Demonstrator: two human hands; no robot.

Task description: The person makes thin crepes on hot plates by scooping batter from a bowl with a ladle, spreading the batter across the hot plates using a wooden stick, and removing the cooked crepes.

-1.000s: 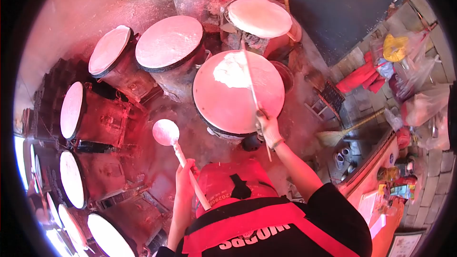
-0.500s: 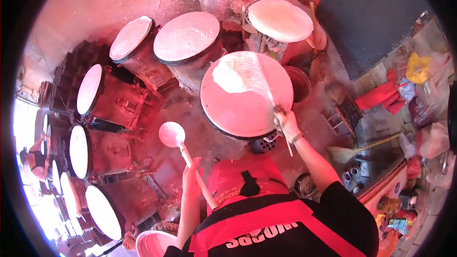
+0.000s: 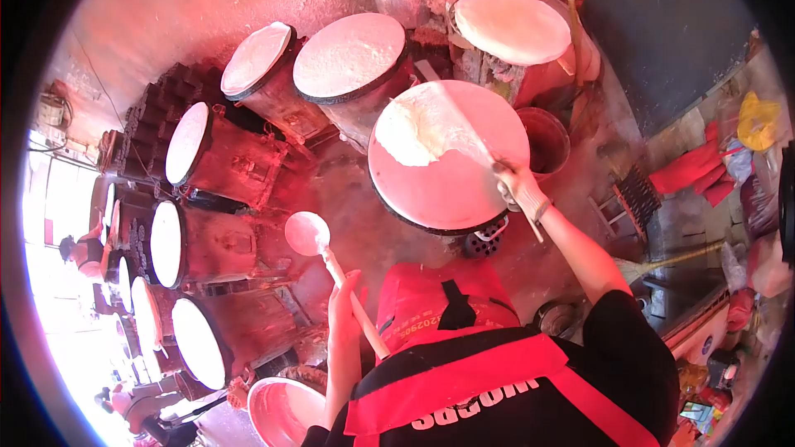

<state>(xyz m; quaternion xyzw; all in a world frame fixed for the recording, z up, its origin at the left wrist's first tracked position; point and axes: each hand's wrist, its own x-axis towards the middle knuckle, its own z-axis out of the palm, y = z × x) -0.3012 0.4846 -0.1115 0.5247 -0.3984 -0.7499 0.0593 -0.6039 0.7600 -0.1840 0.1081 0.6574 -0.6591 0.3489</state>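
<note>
In my left hand (image 3: 343, 308) is the handle of a long ladle (image 3: 307, 233), its round bowl coated with pale batter and raised left of the big round griddle (image 3: 447, 190). My right hand (image 3: 520, 188) grips a thin stick (image 3: 470, 127) at the griddle's right edge. The stick reaches up and left across the griddle's surface. White batter (image 3: 414, 128) covers the upper left part of the griddle, thick and uneven, with a straight edge along the stick.
Round griddles on stands curve around to the left, one of them (image 3: 351, 55) behind. Another (image 3: 513, 25) stands at the back right. A bucket (image 3: 546, 139) is beside the main griddle, a basin (image 3: 277, 414) lower left. Two people (image 3: 87, 252) appear at the far left. A broom (image 3: 671, 261) lies right.
The stick has swung anticlockwise over the griddle, and the batter has spread toward the left and lower down. The ladle stays raised in my left hand. The view has shifted leftward.
</note>
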